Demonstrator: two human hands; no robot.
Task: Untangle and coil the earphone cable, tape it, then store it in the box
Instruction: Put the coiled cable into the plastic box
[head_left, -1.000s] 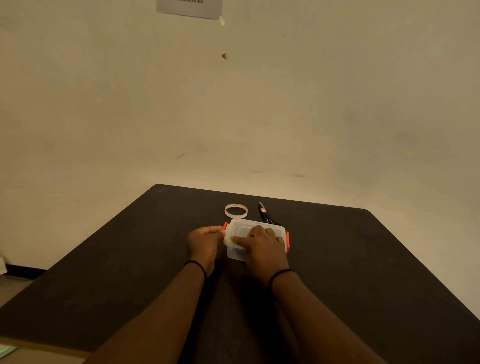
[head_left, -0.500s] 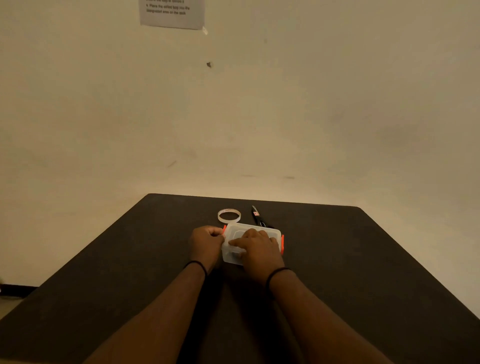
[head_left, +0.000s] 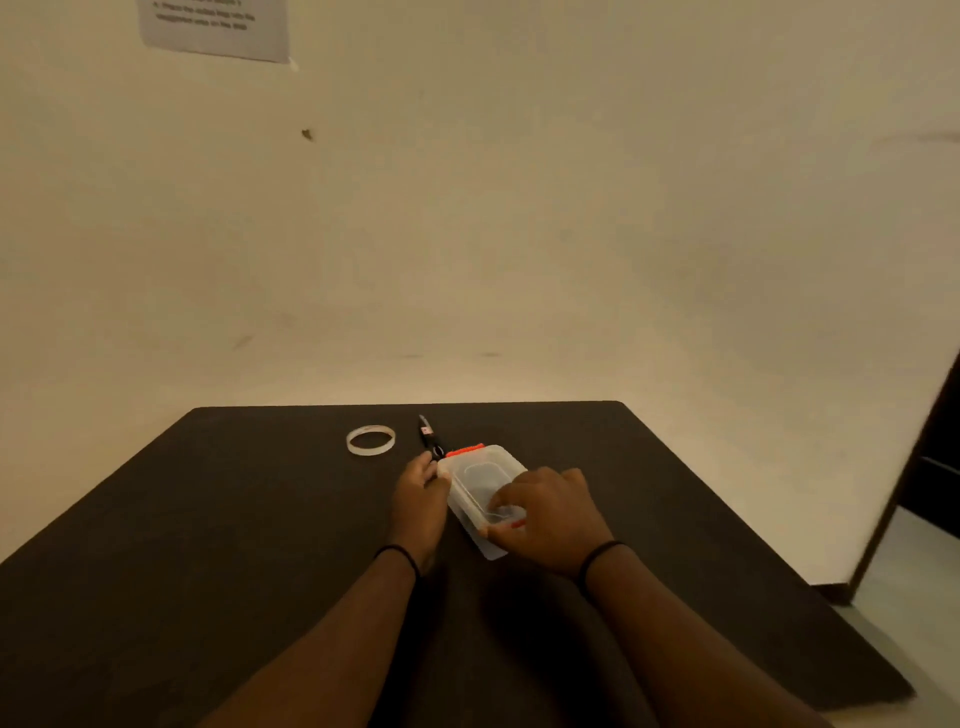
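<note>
Quick count of what's here: one desk (head_left: 208, 545), dark top. On it, one clear plastic box (head_left: 480, 480) with its lid on, and I can see two orange latches on it, one at the far end and a sliver at the near end. One roll of clear tape (head_left: 370, 440) at about 10 o'clock from the box. One pair of scissors (head_left: 430, 439) at roughly 11 o'clock. Two hands: left hand (head_left: 418, 499) and right hand (head_left: 550, 517), each wrist with one black band, so two bands. One paper sheet (head_left: 215, 26) on the wall.

Wall notice (head_left: 215, 28): top cut off, print blurred. Right hand (head_left: 550, 517) covers box (head_left: 480, 475) near end; contents indistinct.
</note>
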